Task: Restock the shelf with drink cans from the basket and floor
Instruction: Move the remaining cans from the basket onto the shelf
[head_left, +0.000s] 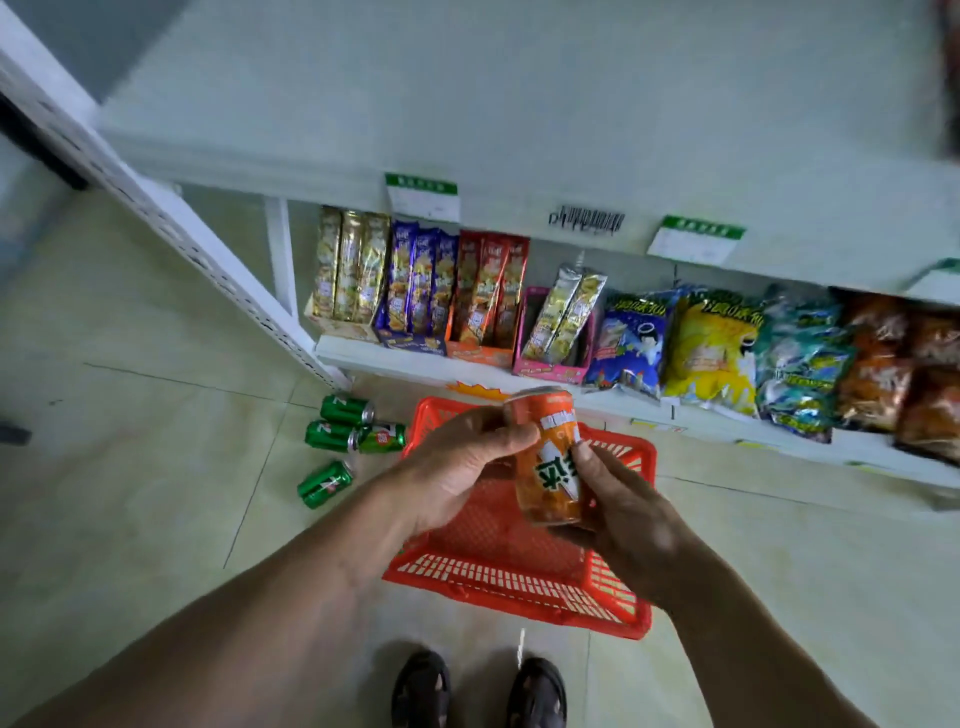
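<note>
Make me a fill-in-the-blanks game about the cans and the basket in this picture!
1. Both hands hold one ____ can.
2. The green cans lying on the floor number ____.
3. The basket is colored ____.
4. The green cans lie to the ____ of the basket.

Missing words: orange; four; red; left
</note>
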